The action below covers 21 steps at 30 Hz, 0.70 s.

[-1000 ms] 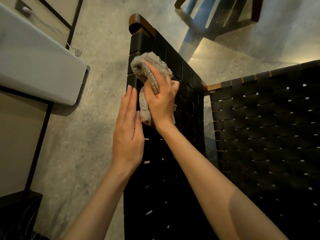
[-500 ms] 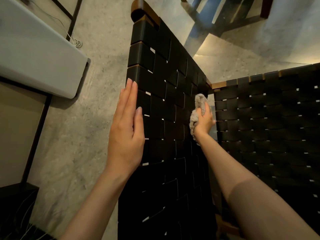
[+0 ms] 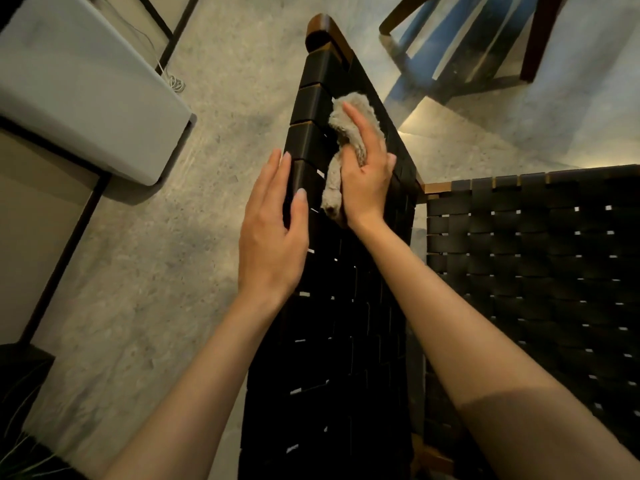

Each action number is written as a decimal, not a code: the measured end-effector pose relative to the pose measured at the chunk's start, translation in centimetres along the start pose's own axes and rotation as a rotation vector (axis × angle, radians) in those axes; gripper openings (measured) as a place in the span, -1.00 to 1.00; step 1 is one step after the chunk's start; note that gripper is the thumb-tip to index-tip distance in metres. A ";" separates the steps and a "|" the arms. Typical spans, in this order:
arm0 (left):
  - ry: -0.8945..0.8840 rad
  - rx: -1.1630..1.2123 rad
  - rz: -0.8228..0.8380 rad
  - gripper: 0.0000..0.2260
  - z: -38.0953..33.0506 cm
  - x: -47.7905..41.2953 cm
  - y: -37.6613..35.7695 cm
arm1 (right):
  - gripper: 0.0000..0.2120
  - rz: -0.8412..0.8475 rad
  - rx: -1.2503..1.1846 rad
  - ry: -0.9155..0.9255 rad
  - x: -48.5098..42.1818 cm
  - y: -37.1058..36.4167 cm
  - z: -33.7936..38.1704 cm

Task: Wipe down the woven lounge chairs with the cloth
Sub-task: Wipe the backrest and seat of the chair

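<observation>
A lounge chair's backrest [image 3: 332,323] of black woven straps on a wooden frame runs up the middle of the head view. My right hand [image 3: 363,174] presses a fluffy beige cloth [image 3: 346,140] against the upper part of that backrest, fingers wrapped over it. My left hand [image 3: 273,230] lies flat with straight fingers against the backrest's left edge, just below and left of the cloth. The chair's woven seat [image 3: 536,271] spreads out at the right.
A white rounded tabletop [image 3: 83,91] on a thin black frame stands at the upper left, with a coiled white cable [image 3: 175,83] on the concrete floor behind it. Another chair's wooden frame [image 3: 530,39] is at the top right. Plant leaves show at the bottom left.
My right hand has swept the cloth from the backrest's lower right edge back up and left to its upper part. My left hand has stayed on the left edge.
</observation>
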<state>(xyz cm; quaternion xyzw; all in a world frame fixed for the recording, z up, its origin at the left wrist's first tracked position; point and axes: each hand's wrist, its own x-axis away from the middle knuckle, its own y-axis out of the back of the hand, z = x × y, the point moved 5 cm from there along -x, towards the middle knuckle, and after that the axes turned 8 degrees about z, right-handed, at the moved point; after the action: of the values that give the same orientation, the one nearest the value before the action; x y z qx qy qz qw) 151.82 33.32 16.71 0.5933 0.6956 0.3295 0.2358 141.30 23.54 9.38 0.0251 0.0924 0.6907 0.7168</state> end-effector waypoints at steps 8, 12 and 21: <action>0.104 0.221 0.024 -0.67 2.1 7.2 1.8 | -0.55 0.115 -0.015 0.137 7.5 -0.5 4.4; 0.172 0.364 0.055 -0.67 4.0 15.6 2.5 | -0.55 0.143 -0.020 0.137 14.3 -0.3 4.6; 0.318 0.355 -0.074 -0.69 5.8 33.0 3.2 | -0.55 0.353 0.024 0.216 31.2 1.8 6.1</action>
<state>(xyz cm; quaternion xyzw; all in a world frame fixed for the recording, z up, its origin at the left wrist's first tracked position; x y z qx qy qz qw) 152.08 66.97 17.28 0.5400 0.7923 0.2826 0.0274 141.42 55.23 12.56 -0.0247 0.1710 0.8033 0.5700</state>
